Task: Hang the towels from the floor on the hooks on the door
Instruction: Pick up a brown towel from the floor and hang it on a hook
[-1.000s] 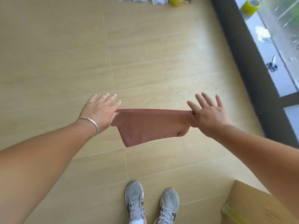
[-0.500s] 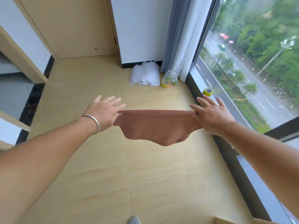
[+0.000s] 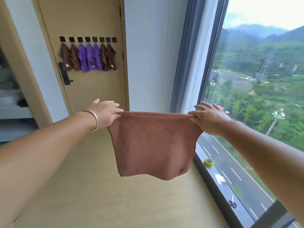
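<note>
A reddish-brown towel (image 3: pixel 153 143) hangs stretched flat in front of me, held by its two top corners. My left hand (image 3: pixel 103 112), with a silver bracelet on the wrist, pinches the left corner. My right hand (image 3: pixel 209 117) pinches the right corner. Ahead on the left stands the tan door (image 3: pixel 92 86) with a row of black hooks (image 3: pixel 88 39). Brown towels (image 3: pixel 69 56) and purple towels (image 3: pixel 89 57) hang from most of the hooks. The rightmost hook (image 3: pixel 114 40) is bare.
A black door handle (image 3: pixel 64 74) sits under the hooks. A large window (image 3: pixel 256 96) with grey and white curtains (image 3: pixel 189 63) fills the right side. A yellow tape roll (image 3: pixel 209 161) and scissors (image 3: pixel 232 202) lie on the sill. Shelves (image 3: pixel 11 102) stand at far left.
My view has swung up from the floor to the door and window. Both hands still hold the towel, which now hangs straight down; the white cloths on the floor are out of sight.
</note>
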Action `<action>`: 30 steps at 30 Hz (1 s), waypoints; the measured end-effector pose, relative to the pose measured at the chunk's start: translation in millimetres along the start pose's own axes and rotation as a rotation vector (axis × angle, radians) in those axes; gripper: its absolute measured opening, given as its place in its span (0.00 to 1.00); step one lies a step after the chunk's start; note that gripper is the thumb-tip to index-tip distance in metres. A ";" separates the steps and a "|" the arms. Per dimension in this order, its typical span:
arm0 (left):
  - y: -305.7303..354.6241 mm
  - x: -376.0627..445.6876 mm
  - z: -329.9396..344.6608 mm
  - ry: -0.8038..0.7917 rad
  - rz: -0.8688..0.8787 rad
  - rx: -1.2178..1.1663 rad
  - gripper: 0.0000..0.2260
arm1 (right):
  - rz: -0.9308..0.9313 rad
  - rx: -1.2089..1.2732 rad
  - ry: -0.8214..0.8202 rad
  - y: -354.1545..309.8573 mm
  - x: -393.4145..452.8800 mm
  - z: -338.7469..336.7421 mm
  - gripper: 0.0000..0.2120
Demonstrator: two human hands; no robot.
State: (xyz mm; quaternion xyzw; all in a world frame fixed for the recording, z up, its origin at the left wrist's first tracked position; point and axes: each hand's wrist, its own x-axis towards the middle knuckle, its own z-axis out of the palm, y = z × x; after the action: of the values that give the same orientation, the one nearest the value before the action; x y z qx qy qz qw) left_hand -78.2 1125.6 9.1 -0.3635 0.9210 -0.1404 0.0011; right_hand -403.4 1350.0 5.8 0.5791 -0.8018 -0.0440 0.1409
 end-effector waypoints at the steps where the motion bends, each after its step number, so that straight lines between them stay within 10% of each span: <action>1: -7.0 -1.4 -12.5 0.025 -0.018 0.009 0.19 | 0.000 -0.004 0.022 -1.3 2.9 -13.2 0.21; 11: -75.3 -31.5 -87.8 0.366 -0.132 0.121 0.17 | 0.004 0.018 0.200 -38.4 40.3 -114.5 0.20; 30: -238.0 -19.5 -32.9 0.371 -0.240 0.166 0.16 | -0.091 0.080 0.287 -157.2 167.5 -124.5 0.21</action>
State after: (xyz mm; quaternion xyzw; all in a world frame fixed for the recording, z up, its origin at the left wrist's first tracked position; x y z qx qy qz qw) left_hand 92.0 981.4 100.6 -0.4368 0.8410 -0.2791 -0.1548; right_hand -273.4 1152.8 117.4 0.6205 -0.7473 0.0647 0.2287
